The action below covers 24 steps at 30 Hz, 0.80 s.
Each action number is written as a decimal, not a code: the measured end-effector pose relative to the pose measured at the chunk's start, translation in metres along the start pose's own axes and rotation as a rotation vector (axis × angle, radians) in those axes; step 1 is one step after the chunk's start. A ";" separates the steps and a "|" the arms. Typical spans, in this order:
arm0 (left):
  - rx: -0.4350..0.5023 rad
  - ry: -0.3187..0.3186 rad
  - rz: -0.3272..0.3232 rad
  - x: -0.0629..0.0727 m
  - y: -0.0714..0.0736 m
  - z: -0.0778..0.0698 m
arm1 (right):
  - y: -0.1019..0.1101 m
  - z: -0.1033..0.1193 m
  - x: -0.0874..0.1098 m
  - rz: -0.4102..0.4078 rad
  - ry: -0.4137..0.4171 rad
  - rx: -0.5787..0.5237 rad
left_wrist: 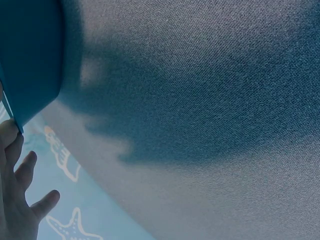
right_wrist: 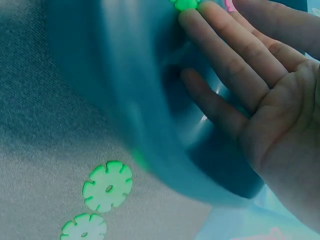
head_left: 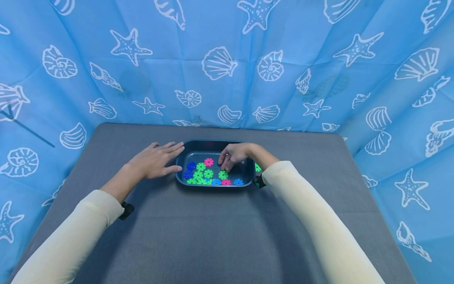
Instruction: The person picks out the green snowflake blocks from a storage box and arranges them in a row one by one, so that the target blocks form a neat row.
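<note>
A dark blue-grey tray (head_left: 213,145) holds several notched plastic discs in green, blue and pink. At the tray's left end my left hand (head_left: 156,161) rests its fingertips on the rim, fingers extended; the left wrist view shows the fingers (left_wrist: 25,172) spread by the tray's edge (left_wrist: 32,55). My right hand (head_left: 234,154) reaches down inside the tray from the right. Its fingertips touch a green disc (head_left: 223,174), seen partly in the right wrist view. There the fingers (right_wrist: 240,55) are fairly straight and the thumb (right_wrist: 280,20) stands apart from that disc.
Outside the tray's right end, two green discs, one nearer the tray (right_wrist: 107,186) and one farther (right_wrist: 84,227), lie on the grey cloth-covered table (head_left: 213,236). A blue curtain (head_left: 227,94) with shell and starfish prints hangs behind the table and along both sides.
</note>
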<state>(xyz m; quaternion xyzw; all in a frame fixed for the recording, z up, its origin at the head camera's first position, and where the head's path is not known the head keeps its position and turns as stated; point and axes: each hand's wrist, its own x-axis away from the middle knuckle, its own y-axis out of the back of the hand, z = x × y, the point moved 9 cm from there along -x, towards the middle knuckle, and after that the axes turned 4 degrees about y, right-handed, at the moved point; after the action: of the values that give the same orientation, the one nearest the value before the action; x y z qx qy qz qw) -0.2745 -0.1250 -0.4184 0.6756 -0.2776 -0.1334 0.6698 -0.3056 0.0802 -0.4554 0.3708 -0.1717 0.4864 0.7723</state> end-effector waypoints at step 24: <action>-0.004 -0.001 -0.003 0.001 -0.001 -0.001 | -0.033 0.019 -0.007 0.165 0.052 0.041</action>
<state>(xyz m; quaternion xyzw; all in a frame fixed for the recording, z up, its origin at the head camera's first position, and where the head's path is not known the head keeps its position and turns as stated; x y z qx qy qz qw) -0.2732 -0.1250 -0.4189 0.6746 -0.2764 -0.1353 0.6709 -0.2775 0.0535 -0.4607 0.3582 -0.1718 0.5613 0.7261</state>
